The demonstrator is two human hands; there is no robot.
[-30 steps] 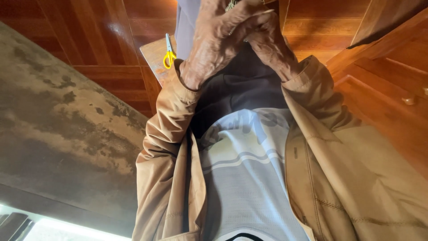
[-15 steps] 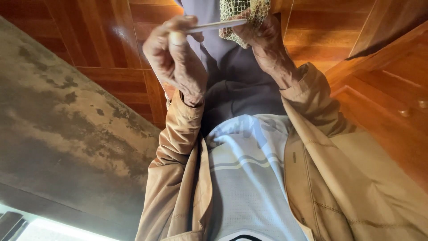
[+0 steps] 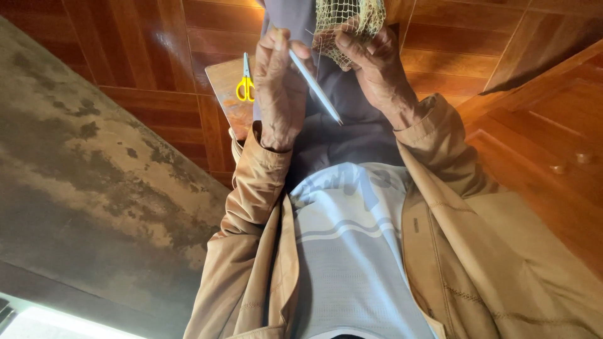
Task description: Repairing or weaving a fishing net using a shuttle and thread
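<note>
My left hand (image 3: 278, 88) is closed around a thin white pointed stick (image 3: 317, 88), which slants down to the right with its tip between my two hands. My right hand (image 3: 377, 72) pinches the lower edge of a pale yellowish mesh net (image 3: 348, 25) that hangs in from the top of the view. The two hands are close together, held up in front of my grey lap. Both sleeves are tan jacket cuffs. A thin thread seems to run from the net towards the stick, but it is too fine to be sure.
Yellow-handled scissors (image 3: 245, 83) lie on a small wooden board (image 3: 227, 100) just left of my left hand. Reddish wooden floor panels (image 3: 144, 56) fill the background. A stained grey concrete surface (image 3: 81, 188) covers the left side. My tan jacket and white shirt fill the bottom.
The hands have parted from one clasped bunch. The net has come into view at the right hand. The stick swung from level to slanting downward, and the scissors show again.
</note>
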